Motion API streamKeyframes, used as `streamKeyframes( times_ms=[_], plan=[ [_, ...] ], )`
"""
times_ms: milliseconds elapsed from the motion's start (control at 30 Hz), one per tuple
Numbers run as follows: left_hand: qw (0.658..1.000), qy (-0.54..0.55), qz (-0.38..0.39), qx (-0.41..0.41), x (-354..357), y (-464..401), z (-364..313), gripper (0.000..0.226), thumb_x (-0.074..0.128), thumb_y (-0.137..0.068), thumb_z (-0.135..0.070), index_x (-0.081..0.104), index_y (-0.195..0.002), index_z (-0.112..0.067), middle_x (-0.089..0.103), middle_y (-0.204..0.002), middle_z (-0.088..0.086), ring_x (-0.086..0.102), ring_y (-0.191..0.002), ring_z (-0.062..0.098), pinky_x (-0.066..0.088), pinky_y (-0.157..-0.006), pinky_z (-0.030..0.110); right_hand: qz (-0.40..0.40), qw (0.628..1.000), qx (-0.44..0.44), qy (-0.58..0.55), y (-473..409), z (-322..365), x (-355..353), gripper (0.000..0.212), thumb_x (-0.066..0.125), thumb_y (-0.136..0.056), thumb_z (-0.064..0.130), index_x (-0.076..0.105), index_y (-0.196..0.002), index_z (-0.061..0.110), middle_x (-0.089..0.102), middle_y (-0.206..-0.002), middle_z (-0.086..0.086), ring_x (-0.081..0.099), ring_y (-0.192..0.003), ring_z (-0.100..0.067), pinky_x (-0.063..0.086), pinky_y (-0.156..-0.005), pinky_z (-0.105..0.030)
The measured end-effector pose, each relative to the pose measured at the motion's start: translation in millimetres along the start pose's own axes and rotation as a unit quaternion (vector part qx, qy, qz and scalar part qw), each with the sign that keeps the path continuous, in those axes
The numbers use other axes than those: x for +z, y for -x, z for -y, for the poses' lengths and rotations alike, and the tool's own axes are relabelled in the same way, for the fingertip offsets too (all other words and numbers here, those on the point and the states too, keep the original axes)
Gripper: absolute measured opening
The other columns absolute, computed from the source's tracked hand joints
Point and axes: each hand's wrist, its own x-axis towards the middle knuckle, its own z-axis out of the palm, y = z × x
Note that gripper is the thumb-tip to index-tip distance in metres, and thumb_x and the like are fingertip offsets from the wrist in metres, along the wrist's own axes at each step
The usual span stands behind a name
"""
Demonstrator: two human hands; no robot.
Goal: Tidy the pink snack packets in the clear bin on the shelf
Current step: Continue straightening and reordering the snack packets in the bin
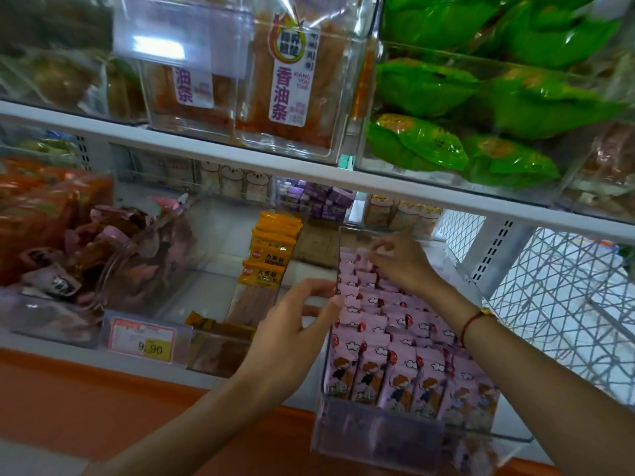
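Pink snack packets, upright in rows, fill the clear bin at the lower shelf's front edge; left hand, fingers spread, thumb on the bin's left rim; right hand, fingertips pinching a packet top toward the bin's rear; orange packets just left; open shelf floor beyond.

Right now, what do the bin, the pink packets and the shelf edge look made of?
Bin: clear rigid plastic, probably acrylic; the packets show through its walls and its edges catch light.
Pink packets: thin printed plastic film, slightly glossy, with crimped top seams.
Shelf edge: looks like white painted metal, smooth; a slotted upright beside it suggests steel shelving, though I can't be sure.
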Motion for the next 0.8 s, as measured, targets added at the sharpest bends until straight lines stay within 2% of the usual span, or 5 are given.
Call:
streamKeyframes(
  times_ms=[67,167,300,467,800],
  plan=[
    [1.000,-0.001,-0.007,-0.001,-1.4,4.6,0.3,0.028,0.047,-0.091,-0.046,0.056,-0.116,-0.038,0.060,-0.111,-0.023,0.055,-0.102,-0.009,0.049,-0.079,0.014,-0.081,0.984,0.058,-0.149,8.0,9.7,-5.7,0.016,0.061,-0.091,0.028,0.061,-0.097,0.013,0.064,-0.101,-0.001,0.058,-0.087,-0.008,0.049,-0.073,-0.018],
    [0.998,-0.036,-0.058,0.009,-5.5,9.5,-1.6,0.025,0.052,-0.092,-0.041,0.056,-0.116,-0.038,0.060,-0.107,-0.022,0.056,-0.098,-0.008,0.047,-0.078,0.014,-0.187,0.895,0.135,-0.382,26.6,27.6,-24.3,0.016,0.060,-0.093,0.023,0.056,-0.102,0.011,0.066,-0.108,-0.009,0.064,-0.100,-0.023,0.053,-0.090,-0.038],
    [0.983,-0.114,-0.116,0.087,-8.3,8.3,-18.8,0.036,0.058,-0.089,-0.039,0.053,-0.125,-0.034,0.055,-0.116,-0.019,0.052,-0.104,-0.004,0.045,-0.084,0.016,-0.179,0.790,0.204,-0.550,62.4,40.9,-55.5,0.021,0.059,-0.092,0.017,0.059,-0.109,0.005,0.068,-0.095,-0.006,0.066,-0.086,-0.015,0.056,-0.068,-0.020],
    [0.970,-0.190,-0.059,0.141,11.0,9.5,-42.4,0.060,0.056,-0.078,-0.065,0.046,-0.132,-0.040,0.053,-0.119,-0.027,0.050,-0.107,-0.008,0.047,-0.087,0.018,-0.046,0.786,0.241,-0.567,98.8,52.1,-72.8,0.009,0.066,-0.086,0.020,0.068,-0.084,0.012,0.069,-0.063,0.004,0.065,-0.065,-0.008,0.053,-0.058,-0.018],
    [0.954,-0.252,-0.037,0.158,42.3,6.4,-53.4,0.053,0.070,-0.072,-0.059,0.058,-0.121,-0.041,0.068,-0.105,-0.022,0.057,-0.078,-0.010,0.047,-0.066,0.010,-0.020,0.781,0.257,-0.569,113.6,41.4,-86.8,0.014,0.069,-0.083,0.023,0.069,-0.090,0.012,0.068,-0.067,0.003,0.065,-0.062,-0.007,0.053,-0.062,-0.019]
  ],
)
